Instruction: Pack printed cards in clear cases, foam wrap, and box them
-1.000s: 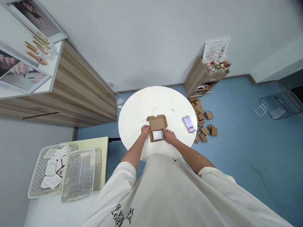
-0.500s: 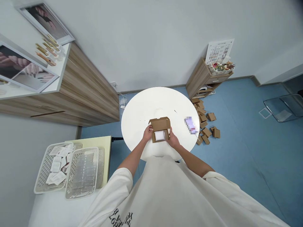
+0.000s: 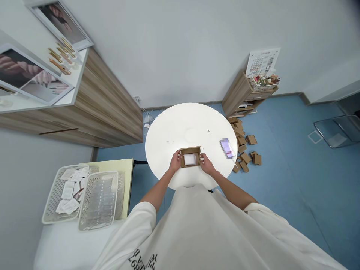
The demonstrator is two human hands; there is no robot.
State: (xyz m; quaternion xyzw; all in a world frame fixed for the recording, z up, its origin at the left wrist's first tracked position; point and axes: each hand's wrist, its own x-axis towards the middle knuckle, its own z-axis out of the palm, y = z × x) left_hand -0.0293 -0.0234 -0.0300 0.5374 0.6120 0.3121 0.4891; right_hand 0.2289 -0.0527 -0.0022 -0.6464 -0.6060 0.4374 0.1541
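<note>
The table (image 3: 174,125) bears a box (image 3: 190,150) between left hand (image 3: 175,161) and right hand (image 3: 207,164).

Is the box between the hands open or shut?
The box is open: its lid is raised and a white packet shows inside.

- Round white table (image 3: 171,120): an open cardboard box (image 3: 191,150) near the front edge; a purple item (image 3: 227,148), blurred out, towards the right edge; a thin dark scrap (image 3: 209,131) farther back
- Blue floor (image 3: 281,168): small brown boxes (image 3: 257,159) scattered right of the table
- Yellow-topped side table (image 3: 128,187): white baskets (image 3: 51,195)
- Small cabinet (image 3: 236,92): a flower basket (image 3: 258,87)
</note>
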